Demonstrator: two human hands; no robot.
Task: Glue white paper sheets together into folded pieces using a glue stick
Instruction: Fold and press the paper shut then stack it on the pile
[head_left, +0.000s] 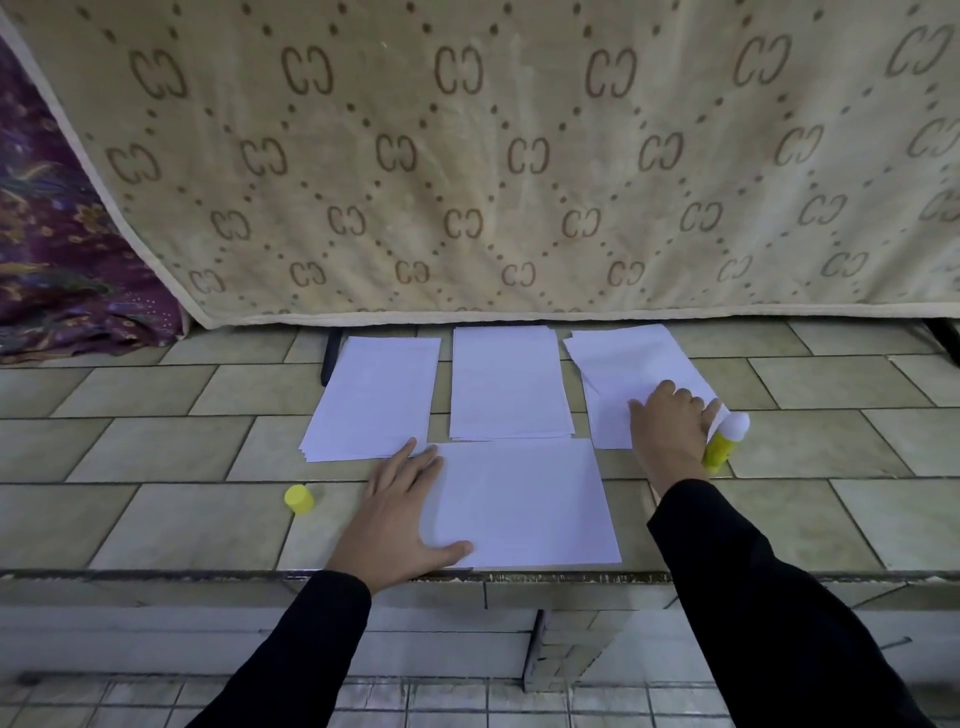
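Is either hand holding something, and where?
Left hand presses flat on the front sheet; whether the right hand grips the glue stick beside it cannot be told.

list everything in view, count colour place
left stack, middle stack, right stack: 3, white, in a back row
near sheet: 1, white, front centre
glue stick: 1, yellow, white tip, beside right stack
cap: 1, yellow, on tiles at left
cloth: 1, beige patterned, hanging behind
fabric: 1, purple, far left
tiled ledge: 1, greenish, underneath
left hand: 1, black sleeve, flat on near sheet's left edge
right hand: 1, black sleeve, on right stack, by glue stick
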